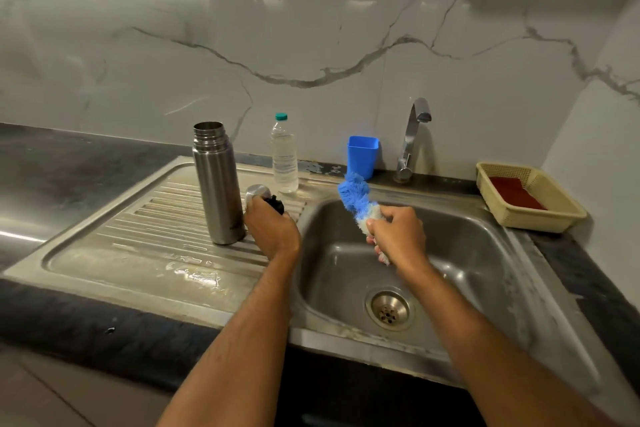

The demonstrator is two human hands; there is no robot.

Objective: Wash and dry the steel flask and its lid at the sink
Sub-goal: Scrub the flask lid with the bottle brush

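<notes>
You won't find anything readable here. The steel flask (217, 184) carries a small dark mark low on its body, near the base — possibly a brand stamp, but it's too small and blurred for you to make out a single letter. The clear plastic bottle (284, 158) beside it shows only ribbed plastic and a green cap — no label you can read.

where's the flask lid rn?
Head view, left of centre: the lid is gripped in the left hand over the drainboard, just right of the upright flask.
</notes>
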